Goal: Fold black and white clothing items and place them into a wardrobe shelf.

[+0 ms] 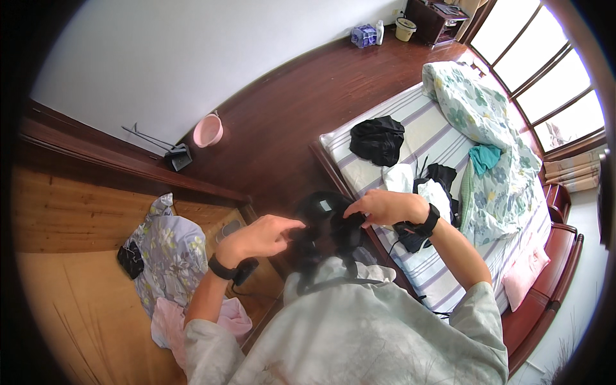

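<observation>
In the middle, close to my body, hangs a glossy black object (326, 221); it is blurred and I cannot make out its kind. My left hand (260, 239) is at its left side, index finger stretched to its edge, the other fingers curled. At its right side my right hand (393, 208) has thumb and index finger closing on the edge. Black bands circle both wrists, and a small dark block sits by the left one. Below the object, a pale green shirt (378, 321) covers my torso and upper arms.
To the right stands a bed (443, 119) with a striped sheet, black clothes (378, 140), a floral quilt (471, 106) and a pink pillow (526, 276). An open wooden cabinet (70, 256) with floral bedding (170, 250) is left. A pink basin (208, 131) and dustpan (178, 157) stand by the wall.
</observation>
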Tool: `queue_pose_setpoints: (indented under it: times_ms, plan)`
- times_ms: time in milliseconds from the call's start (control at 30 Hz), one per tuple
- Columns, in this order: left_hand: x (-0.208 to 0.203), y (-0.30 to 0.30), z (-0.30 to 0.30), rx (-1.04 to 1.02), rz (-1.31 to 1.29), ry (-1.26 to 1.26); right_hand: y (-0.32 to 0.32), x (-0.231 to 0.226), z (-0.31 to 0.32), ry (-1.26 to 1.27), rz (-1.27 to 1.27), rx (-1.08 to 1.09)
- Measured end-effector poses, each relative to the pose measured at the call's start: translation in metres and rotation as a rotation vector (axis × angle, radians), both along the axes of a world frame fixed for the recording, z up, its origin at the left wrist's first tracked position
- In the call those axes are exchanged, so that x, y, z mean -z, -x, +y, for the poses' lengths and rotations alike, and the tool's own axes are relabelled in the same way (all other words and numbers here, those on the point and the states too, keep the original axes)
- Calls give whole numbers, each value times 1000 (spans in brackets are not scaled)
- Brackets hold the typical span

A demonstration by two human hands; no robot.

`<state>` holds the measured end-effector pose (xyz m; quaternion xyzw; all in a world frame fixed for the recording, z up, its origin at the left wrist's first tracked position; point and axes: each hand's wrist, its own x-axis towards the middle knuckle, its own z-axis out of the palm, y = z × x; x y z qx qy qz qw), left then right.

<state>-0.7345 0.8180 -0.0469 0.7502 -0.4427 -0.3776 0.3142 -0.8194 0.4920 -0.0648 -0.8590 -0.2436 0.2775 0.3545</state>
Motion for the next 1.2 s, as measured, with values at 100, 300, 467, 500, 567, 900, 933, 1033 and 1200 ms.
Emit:
queue_pose_setpoints:
  times_ms: [100, 300, 467, 500, 567, 900, 933, 1033, 1200]
  plan:
    - [11, -1, 0, 29, -189, 95, 0, -3, -1, 29, -258, -57]
    - [-1, -4, -6, 21, -436, 91, 0, -21, -8, 249, -216, -34]
    - [-1, -2, -14, 10, -438, 53, 3, -13, -8, 194, -473, -24]
    - [5, -1, -16, 17, -460, 78, 4, -17, -4, 279, -401, -43]
    - [12, -1, -17, 27, -482, 104, 5, -20, 0, 296, -390, -38]
    - [-8, 5, -33, -241, -470, 113, 9, -4, 13, 143, -391, 277]
    - [-12, 6, -37, -302, -399, 87, 8, -1, 15, 142, -390, 278]
    - [-2, 7, -40, -357, -457, 63, 7, 7, 23, 126, -386, 317]
    - [39, 10, -49, -407, -506, -30, 1, 16, 51, 42, -297, 466]
